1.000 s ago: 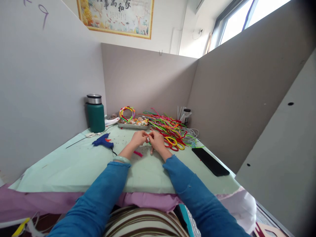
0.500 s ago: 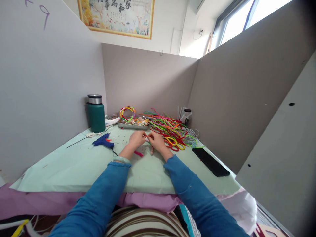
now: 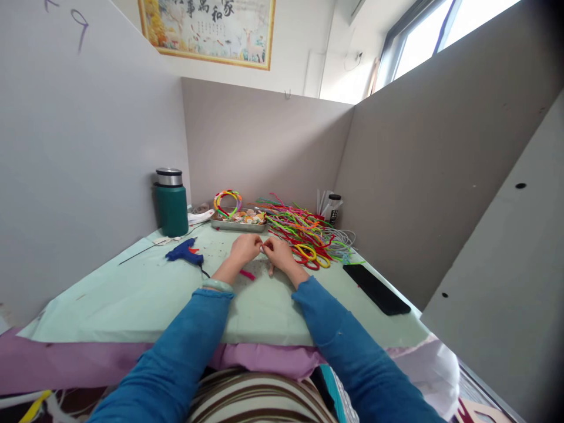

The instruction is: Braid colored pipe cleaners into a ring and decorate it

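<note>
Over the middle of the cloth-covered table, my left hand (image 3: 247,248) and my right hand (image 3: 278,252) meet at the fingertips. Both are closed in a pinch around something small that the fingers mostly hide, so I cannot make out what it is. A short pink-red piece of pipe cleaner (image 3: 247,274) lies on the cloth just below my left hand. Right of my right hand, scissors (image 3: 308,254) with yellow and red handles rest beside a heap of colourful pipe cleaners (image 3: 299,223).
A blue glue gun (image 3: 185,251) lies on the left, before a green bottle (image 3: 171,205). At the back stands a metal tray (image 3: 238,225) of small pieces, with a colourful ring (image 3: 227,204) on it. A black phone (image 3: 376,289) lies right. Grey partitions (image 3: 268,141) enclose the table.
The fingertips have shifted very slightly, and the orange and white bits seen between them are now mostly covered. Nothing else has moved.
</note>
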